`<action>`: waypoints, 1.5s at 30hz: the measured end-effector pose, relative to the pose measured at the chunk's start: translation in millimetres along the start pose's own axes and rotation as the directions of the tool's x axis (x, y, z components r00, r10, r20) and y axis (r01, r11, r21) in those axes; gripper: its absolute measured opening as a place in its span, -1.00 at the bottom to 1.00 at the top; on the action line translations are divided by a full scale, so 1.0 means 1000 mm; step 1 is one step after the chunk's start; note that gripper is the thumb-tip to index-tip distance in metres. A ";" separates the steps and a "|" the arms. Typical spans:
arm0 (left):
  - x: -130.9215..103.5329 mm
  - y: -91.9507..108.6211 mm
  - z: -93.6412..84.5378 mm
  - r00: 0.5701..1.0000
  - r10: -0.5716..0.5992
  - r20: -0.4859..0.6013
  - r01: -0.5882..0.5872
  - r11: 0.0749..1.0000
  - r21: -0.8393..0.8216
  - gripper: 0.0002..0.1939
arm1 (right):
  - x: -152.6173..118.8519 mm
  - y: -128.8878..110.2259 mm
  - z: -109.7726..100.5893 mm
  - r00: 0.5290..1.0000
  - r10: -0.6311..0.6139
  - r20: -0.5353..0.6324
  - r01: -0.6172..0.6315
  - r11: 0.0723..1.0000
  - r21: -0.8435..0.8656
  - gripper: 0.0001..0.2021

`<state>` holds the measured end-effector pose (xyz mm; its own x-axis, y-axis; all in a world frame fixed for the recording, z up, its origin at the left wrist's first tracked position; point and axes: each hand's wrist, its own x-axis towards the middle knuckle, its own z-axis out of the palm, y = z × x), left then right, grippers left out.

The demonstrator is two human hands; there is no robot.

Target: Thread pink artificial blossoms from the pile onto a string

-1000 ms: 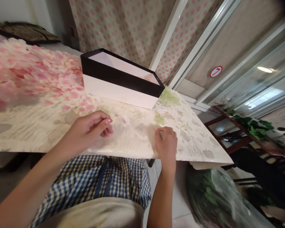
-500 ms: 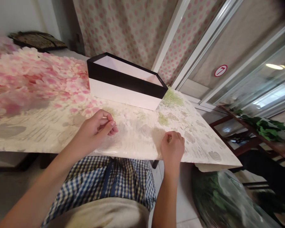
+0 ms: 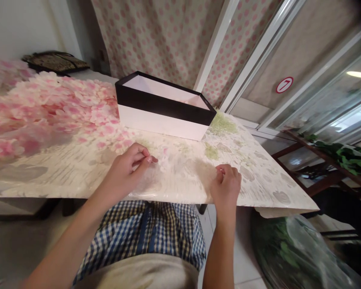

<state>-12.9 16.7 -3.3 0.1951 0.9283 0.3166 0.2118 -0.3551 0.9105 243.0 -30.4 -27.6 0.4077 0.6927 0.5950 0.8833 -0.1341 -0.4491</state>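
Over the near part of the table, my left hand has its thumb and fingertips pressed together; whatever is between them, if anything, is too small to make out. My right hand is curled closed near the table's front edge, its fingertips partly hidden, and I cannot make out anything in it. Beyond both hands stands a long open box, white below with a black upper band. Neither hand touches the box.
The table has a floral cover with printed pink blossoms at left. A dark patterned item lies at the back left. Behind are a dotted curtain and glass panels. A plastic-covered thing with green leaves is at lower right.
The whole view has shifted slightly, with the box and table a little further right. My left fingers reach out slightly more, and my right hand has turned a little, staying curled.
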 end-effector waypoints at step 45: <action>-0.005 0.003 -0.002 0.993 -0.005 0.121 -0.014 0.988 0.156 -0.85 | -0.001 0.005 0.003 0.984 -0.140 -0.112 0.160 0.967 0.196 -0.84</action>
<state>-15.2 10.9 -2.0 0.3084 0.9098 0.2777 0.3562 -0.3811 0.8531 246.7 -29.6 -32.4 0.3035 0.6208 0.7229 0.8744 0.1201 -0.4702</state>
